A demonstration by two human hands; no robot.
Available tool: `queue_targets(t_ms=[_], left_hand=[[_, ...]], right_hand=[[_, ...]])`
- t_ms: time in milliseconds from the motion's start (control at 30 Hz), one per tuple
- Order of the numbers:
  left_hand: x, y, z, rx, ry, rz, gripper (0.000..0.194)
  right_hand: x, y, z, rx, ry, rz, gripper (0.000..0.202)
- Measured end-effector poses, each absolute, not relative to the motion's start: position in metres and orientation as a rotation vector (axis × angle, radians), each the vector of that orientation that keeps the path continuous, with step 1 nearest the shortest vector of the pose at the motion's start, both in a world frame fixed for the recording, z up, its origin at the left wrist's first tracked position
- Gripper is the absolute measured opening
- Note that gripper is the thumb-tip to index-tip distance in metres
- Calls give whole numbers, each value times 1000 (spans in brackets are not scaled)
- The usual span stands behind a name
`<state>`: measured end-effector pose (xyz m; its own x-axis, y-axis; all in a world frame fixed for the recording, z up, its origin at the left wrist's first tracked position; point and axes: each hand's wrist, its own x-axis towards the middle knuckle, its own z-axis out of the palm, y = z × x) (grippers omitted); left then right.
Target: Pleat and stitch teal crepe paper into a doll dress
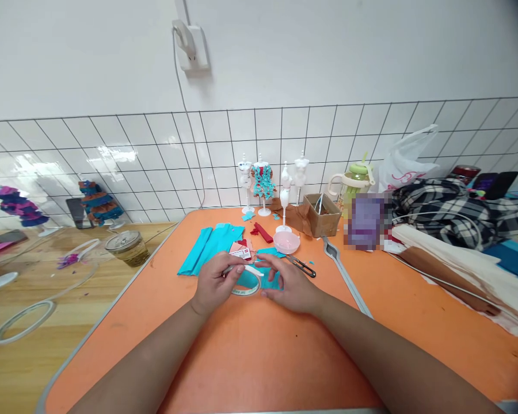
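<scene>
My left hand [216, 280] pinches a roll of white tape [247, 292] between thumb and fingers, holding it just above the orange table. My right hand [294, 286] is beside the roll's right side, its fingers curved and apart, with the fingertips close to the tape's edge. Pieces of bright blue crepe paper [213, 247] lie behind my hands, some partly hidden by them. Just past my right hand are black-handled thread snips [303, 266]. A small card with a red and white label [240, 253] rests behind the roll.
Small white dress forms [284, 198] stand near the wall, one dressed in blue ruffles [263, 181]. A pink bowl [286, 242], red paper [264, 233] and a cardboard box [322, 214] are nearby. At right are a green cup [357, 179] and plaid cloth [440, 201]; at left, a jar [127, 248].
</scene>
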<state>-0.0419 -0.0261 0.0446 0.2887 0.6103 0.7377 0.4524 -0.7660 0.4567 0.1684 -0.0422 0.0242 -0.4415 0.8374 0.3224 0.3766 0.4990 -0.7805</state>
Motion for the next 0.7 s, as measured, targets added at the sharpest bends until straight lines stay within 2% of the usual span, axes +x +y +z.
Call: queue_targets(t_ms=[33, 100, 167, 233, 267, 333, 400, 500, 600, 700], left_hand=[[-41, -26, 44, 2404, 959, 1463, 19], [-40, -26, 43, 2470, 963, 1486, 19], [-41, -26, 45, 2470, 1131, 1662, 16], [-46, -26, 50, 2317, 1325, 1834, 22], [-49, -26, 52, 2225, 1354, 1806, 30], [-51, -25, 57, 2055, 1286, 1481, 44], [-47, -24, 60, 1825, 1136, 1048, 47], [-34, -22, 55, 1539, 996, 876, 51], [-24, -21, 47, 1387, 980, 1007, 44], [-22, -21, 43, 1289, 968, 1116, 40]], right_hand=[[166, -44, 24, -974, -2035, 901, 47], [164, -46, 25, -974, -2080, 946, 21], [163, -48, 26, -1087, -2096, 765, 13], [165, -48, 29, -1250, -2075, 448, 15], [166, -47, 31, -1317, -2072, 300, 17], [168, -47, 33, -1397, -2099, 91, 20], [169, -47, 32, -1413, -2149, -24, 22], [168, -47, 28, -1359, -2215, -86, 24], [167, -48, 25, -1261, -2240, -22, 25], [165, -48, 26, -1165, -2094, 171, 38]])
